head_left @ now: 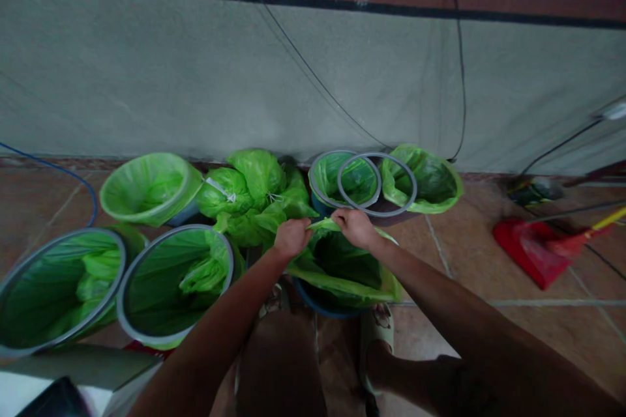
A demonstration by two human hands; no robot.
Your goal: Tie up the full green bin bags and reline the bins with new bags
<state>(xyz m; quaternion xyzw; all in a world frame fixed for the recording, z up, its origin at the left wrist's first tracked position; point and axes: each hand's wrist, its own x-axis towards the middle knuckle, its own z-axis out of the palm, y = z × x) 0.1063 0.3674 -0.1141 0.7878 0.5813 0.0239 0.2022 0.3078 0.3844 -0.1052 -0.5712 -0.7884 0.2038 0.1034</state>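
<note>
fingers of the left hand and right hand: both clamped on the far edge of a green bag

surroundings, in order of size: a pale wall stands ahead of the person, and a tiled floor meets its foot. two front bins at the left are lined in green, each with a grey ring around its mouth; a rear bin, also lined, sits behind them near the wall. tied bags are heaped to the right of the rear bin. ahead of the right hand, a ringed bin and a bin with a loose liner stand side by side; a second grey ring overlaps both in this view. a red dustpan lies well apart at the right.

position of the bag: it sits in the mouth of a blue bin, below the fingers and toward the shoes. its opening gapes, the long axis running roughly left to right. a short gathered length of the edge spans the gap between the fists. the right hand is nearer the middle of the opening; the left hand is at its left corner
</note>
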